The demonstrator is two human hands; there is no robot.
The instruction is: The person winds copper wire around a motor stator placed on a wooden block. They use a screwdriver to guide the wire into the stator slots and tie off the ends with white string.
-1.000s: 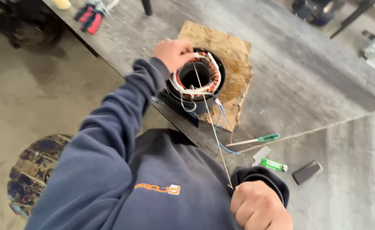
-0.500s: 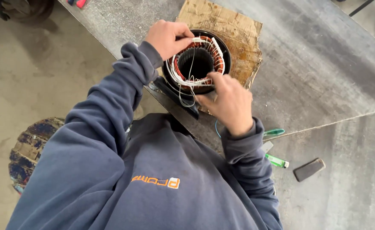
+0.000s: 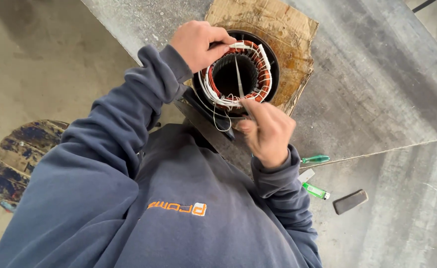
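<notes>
**A:** What is sitting at the centre of the view?

**B:** A round motor stator [image 3: 238, 74], its copper windings laced with white cord, is resting on a worn piece of cardboard [image 3: 283, 30] on a grey workbench [image 3: 377, 74].

**A:** What are the hands doing?

**B:** The left hand [image 3: 196, 42] is gripping the stator's upper left rim, fingers curled closed over the windings. The right hand [image 3: 268, 131] is hovering just below the stator, thumb and fingers pinched shut on a thin white strip [image 3: 238, 74] that is reaching up across the stator's dark bore.

**A:** Anything else near the stator?

**B:** Below and right of it, past the right sleeve, a green-handled screwdriver [image 3: 316, 159], a green lighter [image 3: 315, 190] and a small dark flat block [image 3: 350, 201] are lying. A paint-stained round stool [image 3: 17, 159] is standing far to its lower left.
</notes>
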